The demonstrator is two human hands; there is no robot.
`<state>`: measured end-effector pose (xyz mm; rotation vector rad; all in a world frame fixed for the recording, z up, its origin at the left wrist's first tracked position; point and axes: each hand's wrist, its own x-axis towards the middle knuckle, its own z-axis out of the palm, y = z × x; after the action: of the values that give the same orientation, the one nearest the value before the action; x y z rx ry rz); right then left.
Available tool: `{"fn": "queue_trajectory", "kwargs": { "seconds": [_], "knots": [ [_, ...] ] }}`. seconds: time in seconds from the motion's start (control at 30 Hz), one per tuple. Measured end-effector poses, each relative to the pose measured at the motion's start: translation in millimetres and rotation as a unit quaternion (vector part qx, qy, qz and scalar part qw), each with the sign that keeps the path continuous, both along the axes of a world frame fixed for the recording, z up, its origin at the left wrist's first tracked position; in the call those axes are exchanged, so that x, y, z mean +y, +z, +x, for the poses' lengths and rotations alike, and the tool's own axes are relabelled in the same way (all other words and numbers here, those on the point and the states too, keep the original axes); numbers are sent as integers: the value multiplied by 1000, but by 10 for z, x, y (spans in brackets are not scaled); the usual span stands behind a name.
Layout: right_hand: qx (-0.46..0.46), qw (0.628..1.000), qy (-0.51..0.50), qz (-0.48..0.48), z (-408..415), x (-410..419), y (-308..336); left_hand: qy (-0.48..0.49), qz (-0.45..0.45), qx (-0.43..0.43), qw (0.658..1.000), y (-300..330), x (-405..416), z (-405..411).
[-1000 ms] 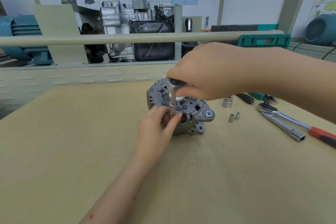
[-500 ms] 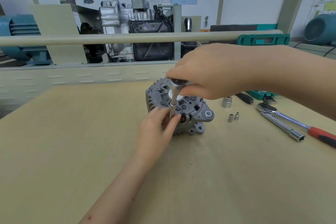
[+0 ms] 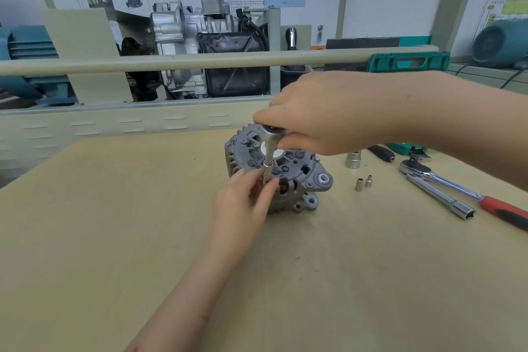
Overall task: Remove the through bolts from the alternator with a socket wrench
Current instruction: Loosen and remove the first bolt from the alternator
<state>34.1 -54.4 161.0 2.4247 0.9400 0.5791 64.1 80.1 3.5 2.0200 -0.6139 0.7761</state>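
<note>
1. Centrally, grey cast-metal alternator [image 3: 288,177] sits on tan wooden worktop [image 3: 114,237].
2. Right hand [image 3: 337,114]: fingers closed on chrome socket wrench [image 3: 270,151], driving it.
3. Left hand [image 3: 243,203]: fingers pinch its shaft, steadying.

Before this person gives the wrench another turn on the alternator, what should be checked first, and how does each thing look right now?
1. Right hand grips the wrench head: ok.
2. Left hand steadies the upright extension shaft: ok.
3. Socket seated squarely on a through bolt: cannot tell, the fingers hide it.
4. Alternator sits flat on the table: ok.
5. Loose small sockets lie apart from the alternator, to its right: ok.
6. Spare ratchet lies clear of the hands: ok.
</note>
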Motion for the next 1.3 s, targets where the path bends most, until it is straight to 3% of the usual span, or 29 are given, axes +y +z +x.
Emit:
{"fn": "queue_trajectory", "kwargs": {
  "seconds": [0.23, 0.43, 0.6, 0.8, 1.0, 1.3],
  "knots": [
    [9, 999, 21, -25, 65, -26, 12, 42, -29, 16, 999, 31, -52, 20],
    [2, 1000, 10, 22, 125, -6, -48, 23, -33, 12, 999, 15, 1, 22],
    [0, 1000, -5, 2, 195, 17, -48, 21, 2, -13, 1000, 34, -12, 30],
    [21, 1000, 5, -13, 98, 21, -3, 35, -23, 16, 999, 55, -27, 25],
    [80, 996, -25, -25, -112, 15, 74, 27, 66, 64, 995, 13, 17, 50],
    [71, 996, -31, -36, -170, 33, 81, 27, 70, 47, 996, 9, 22, 28]
  ]
}}
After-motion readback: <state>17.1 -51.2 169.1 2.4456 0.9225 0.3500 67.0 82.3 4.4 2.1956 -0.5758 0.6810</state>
